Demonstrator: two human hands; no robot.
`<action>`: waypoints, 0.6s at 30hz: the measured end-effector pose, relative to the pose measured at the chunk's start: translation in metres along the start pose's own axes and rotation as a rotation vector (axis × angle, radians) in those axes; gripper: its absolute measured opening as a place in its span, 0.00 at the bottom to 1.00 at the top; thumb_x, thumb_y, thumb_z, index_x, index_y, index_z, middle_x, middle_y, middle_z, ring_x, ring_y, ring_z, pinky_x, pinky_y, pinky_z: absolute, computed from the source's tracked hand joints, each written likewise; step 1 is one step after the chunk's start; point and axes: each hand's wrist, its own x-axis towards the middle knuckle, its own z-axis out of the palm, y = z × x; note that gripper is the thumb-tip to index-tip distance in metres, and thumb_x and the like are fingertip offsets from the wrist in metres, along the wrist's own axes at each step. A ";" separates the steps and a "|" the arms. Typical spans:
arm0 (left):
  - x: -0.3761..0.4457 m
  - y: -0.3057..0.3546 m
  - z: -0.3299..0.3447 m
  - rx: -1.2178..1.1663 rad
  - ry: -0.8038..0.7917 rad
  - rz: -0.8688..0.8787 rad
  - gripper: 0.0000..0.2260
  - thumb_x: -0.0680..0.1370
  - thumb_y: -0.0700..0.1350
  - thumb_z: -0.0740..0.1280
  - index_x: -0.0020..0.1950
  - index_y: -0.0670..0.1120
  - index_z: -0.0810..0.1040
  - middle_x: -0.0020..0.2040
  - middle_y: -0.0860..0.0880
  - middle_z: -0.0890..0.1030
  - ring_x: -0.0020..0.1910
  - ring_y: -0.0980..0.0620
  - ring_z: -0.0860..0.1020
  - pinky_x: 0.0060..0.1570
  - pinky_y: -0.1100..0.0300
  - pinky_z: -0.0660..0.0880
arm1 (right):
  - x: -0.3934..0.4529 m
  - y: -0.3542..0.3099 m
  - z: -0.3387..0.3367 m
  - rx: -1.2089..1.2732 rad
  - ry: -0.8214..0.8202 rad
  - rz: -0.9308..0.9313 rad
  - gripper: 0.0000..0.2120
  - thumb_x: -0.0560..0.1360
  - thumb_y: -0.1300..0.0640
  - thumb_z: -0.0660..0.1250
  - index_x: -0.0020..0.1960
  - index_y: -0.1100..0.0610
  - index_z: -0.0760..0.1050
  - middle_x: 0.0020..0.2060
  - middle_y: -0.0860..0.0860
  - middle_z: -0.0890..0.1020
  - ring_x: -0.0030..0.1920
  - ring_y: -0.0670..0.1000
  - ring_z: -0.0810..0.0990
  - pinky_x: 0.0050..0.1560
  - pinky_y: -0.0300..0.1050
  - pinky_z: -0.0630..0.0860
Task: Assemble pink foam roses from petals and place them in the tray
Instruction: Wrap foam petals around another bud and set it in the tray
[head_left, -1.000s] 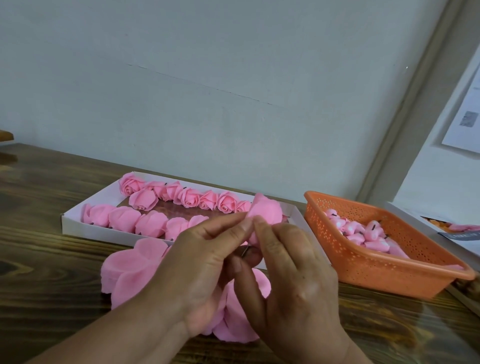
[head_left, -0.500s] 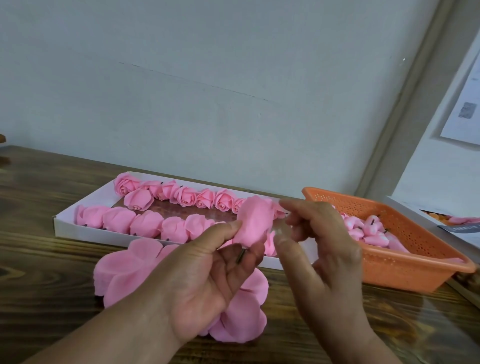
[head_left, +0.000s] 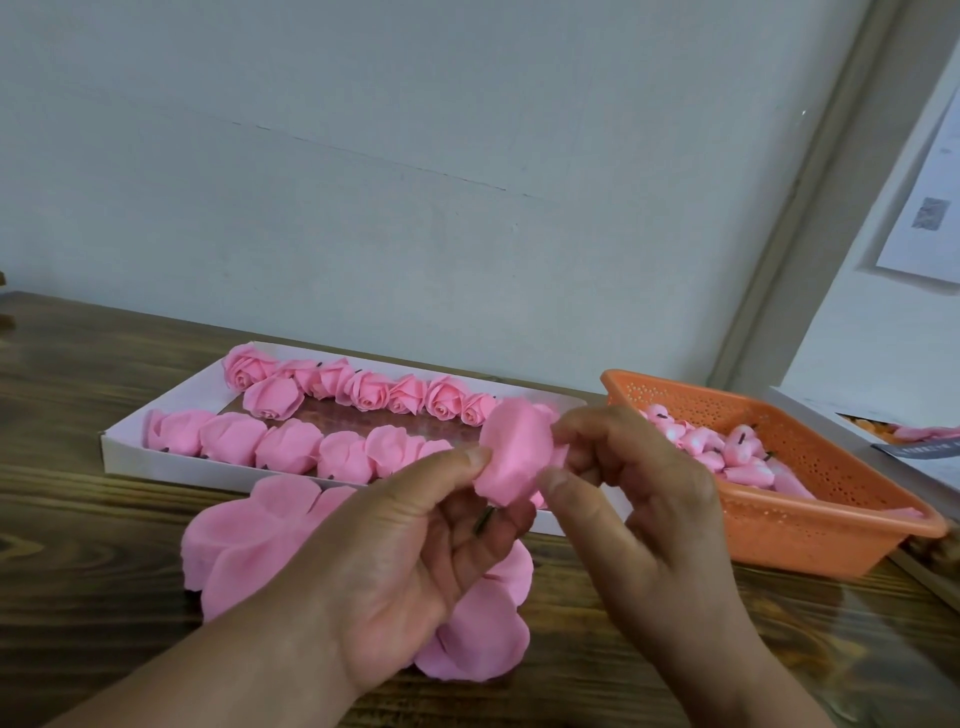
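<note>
Holding a pink foam rose above the worktop, we note left hand fingers pinching it, right hand fingers gripping its side, white tray behind, 2 rows of finished roses inside.

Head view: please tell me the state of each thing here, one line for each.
Rose: held up, pinched by both hands.
Left hand: grips the rose from the left.
Right hand: pinches its right side.
White tray: partly filled, two rows of roses.
Orange basket: holds small pink buds.
Loose petals: flat on table.
</note>
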 end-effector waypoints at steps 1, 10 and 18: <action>0.000 0.000 0.000 0.025 -0.013 0.014 0.19 0.60 0.41 0.72 0.48 0.34 0.83 0.52 0.34 0.82 0.40 0.47 0.84 0.36 0.60 0.82 | 0.000 -0.001 0.000 0.043 -0.001 0.031 0.02 0.69 0.53 0.64 0.41 0.50 0.75 0.34 0.46 0.75 0.33 0.41 0.72 0.35 0.29 0.69; -0.002 0.001 0.005 0.140 -0.111 0.102 0.11 0.64 0.42 0.69 0.43 0.41 0.86 0.41 0.41 0.85 0.36 0.49 0.84 0.34 0.63 0.80 | 0.000 0.002 0.001 0.326 0.096 0.327 0.06 0.68 0.59 0.66 0.35 0.60 0.74 0.26 0.53 0.77 0.27 0.48 0.74 0.30 0.41 0.73; -0.003 -0.002 0.005 0.154 -0.065 0.162 0.15 0.61 0.41 0.71 0.46 0.40 0.85 0.44 0.38 0.84 0.36 0.46 0.84 0.34 0.61 0.80 | 0.001 -0.002 0.007 0.275 0.235 0.396 0.08 0.68 0.68 0.71 0.32 0.59 0.77 0.24 0.53 0.79 0.25 0.47 0.75 0.27 0.38 0.74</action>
